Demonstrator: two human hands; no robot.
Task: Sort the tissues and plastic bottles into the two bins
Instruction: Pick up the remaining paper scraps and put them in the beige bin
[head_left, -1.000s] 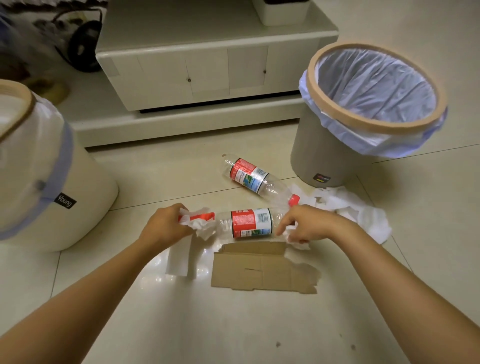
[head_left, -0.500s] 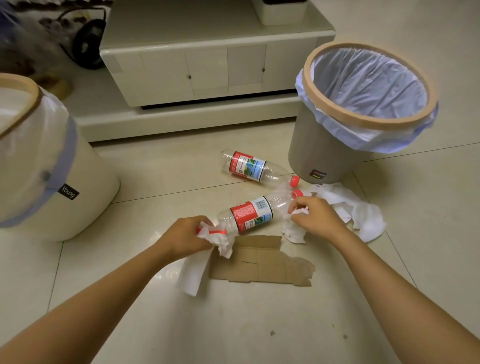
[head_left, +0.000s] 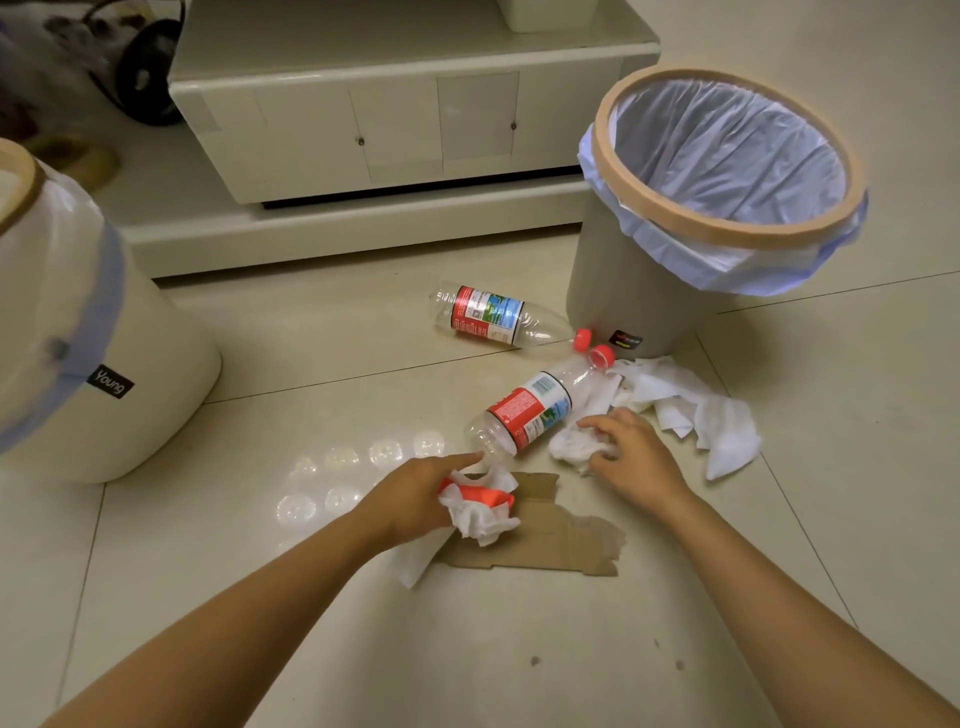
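We see glossy pale floor tiles (head_left: 467, 649) and a low cream cabinet (head_left: 395, 119) beyond both hands. Our left hand (head_left: 410, 499) grips a crumpled tissue (head_left: 480, 512) (red scrap inside); our right hand (head_left: 631, 457) curls round another tissue wad (head_left: 574, 447). One bottle (head_left: 535, 410) lies between them, another bottle (head_left: 493, 314) beyond. Bins: lined bin (head_left: 613, 291) beyond the right hand, cream bin (head_left: 156, 374) outside the left.

Dim warm light, floor (head_left: 332, 467) glare, wide-angle warp
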